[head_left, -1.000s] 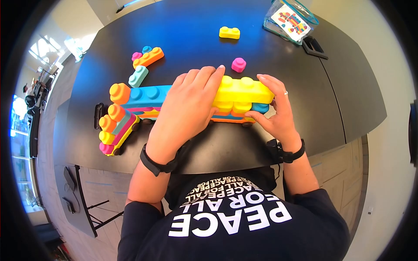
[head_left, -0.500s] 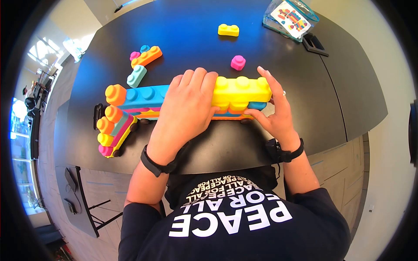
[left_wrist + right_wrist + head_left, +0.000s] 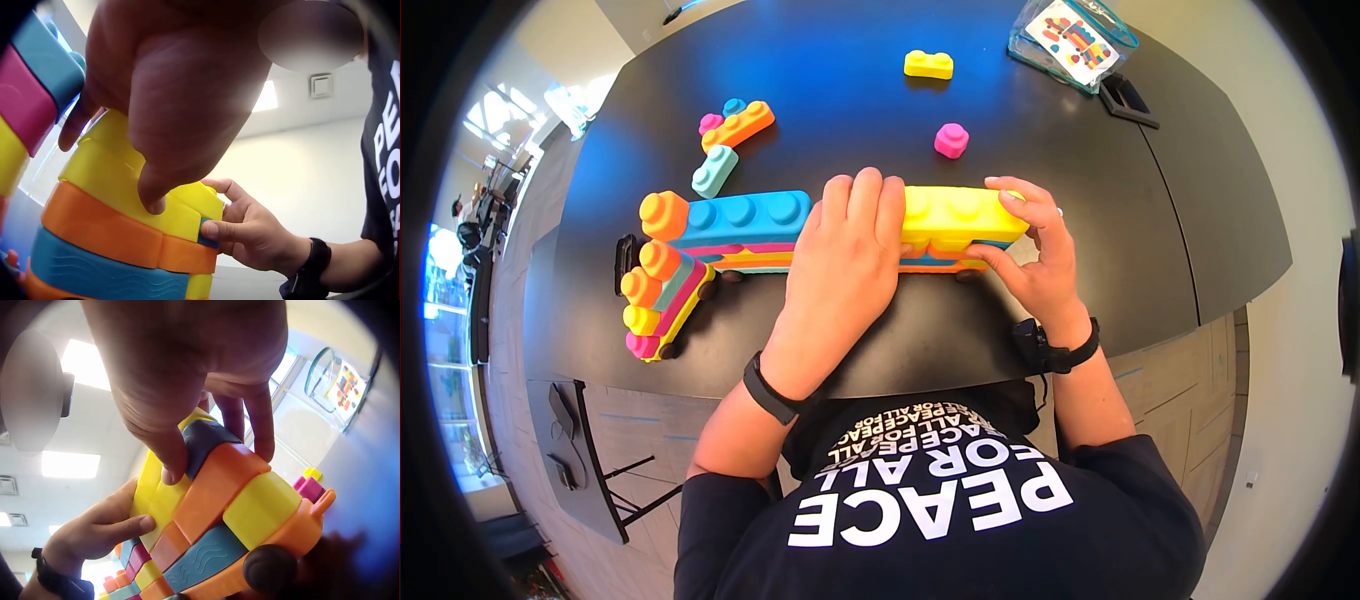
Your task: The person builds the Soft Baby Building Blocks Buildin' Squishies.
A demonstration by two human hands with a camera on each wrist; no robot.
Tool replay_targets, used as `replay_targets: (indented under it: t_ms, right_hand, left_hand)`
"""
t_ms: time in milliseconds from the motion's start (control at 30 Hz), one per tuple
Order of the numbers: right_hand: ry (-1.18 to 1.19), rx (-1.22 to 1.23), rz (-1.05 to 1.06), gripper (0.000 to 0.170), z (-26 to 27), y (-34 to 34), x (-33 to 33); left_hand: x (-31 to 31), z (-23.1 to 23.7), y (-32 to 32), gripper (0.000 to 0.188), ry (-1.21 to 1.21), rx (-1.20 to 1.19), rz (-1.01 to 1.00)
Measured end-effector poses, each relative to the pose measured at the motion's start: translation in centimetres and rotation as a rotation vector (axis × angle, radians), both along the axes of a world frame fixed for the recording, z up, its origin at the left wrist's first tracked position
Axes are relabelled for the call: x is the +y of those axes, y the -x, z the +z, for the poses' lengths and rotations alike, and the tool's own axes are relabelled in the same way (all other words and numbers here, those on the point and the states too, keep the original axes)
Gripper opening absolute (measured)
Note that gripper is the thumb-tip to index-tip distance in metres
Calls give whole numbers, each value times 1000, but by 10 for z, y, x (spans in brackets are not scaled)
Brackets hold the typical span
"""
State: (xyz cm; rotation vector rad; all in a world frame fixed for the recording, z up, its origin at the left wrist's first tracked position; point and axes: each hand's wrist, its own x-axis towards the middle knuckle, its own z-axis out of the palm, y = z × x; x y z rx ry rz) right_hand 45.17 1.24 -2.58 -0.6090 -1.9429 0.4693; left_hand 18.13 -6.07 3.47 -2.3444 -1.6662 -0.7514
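Note:
A long yellow brick (image 3: 960, 212) lies on top of the right section of a toy train built from bricks. My left hand (image 3: 847, 250) grips its left end from above, thumb (image 3: 152, 195) on the near side and fingers over the far side. At the other end my right hand (image 3: 1045, 245) holds the brick, its thumb (image 3: 172, 464) low against the yellow and dark blue (image 3: 209, 440) bricks. Under them run orange bricks (image 3: 219, 481) and a wavy-patterned blue brick (image 3: 106, 261). A long blue brick (image 3: 745, 218) tops the section left of my left hand.
A small stepped brick vehicle (image 3: 665, 300) stands at the left. Behind lie an orange brick (image 3: 740, 127), a mint brick (image 3: 715, 171), a pink brick (image 3: 951, 141) and a yellow brick (image 3: 928, 65). A clear bag (image 3: 1050, 50) stands at the back right. The table's front edge is close.
My left hand has shifted right, uncovering more of the long blue brick. The right hand's fingers have bent in over the yellow brick's end, and the brick sits slightly lower in view.

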Motion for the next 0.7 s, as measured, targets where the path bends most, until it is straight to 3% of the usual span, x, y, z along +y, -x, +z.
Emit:
replay_targets:
  t_ms: [267, 433, 700]
  right_hand:
    - [233, 225, 162, 36, -4, 6, 1]
    - [208, 114, 47, 34, 5, 9, -2]
    - [343, 140, 117, 39, 5, 11, -6]
  left_hand:
    - [-1, 3, 0, 77, 42, -66, -24]
    - [-2, 2, 0, 78, 24, -76, -33]
    - [-2, 1, 1, 77, 13, -140, -48]
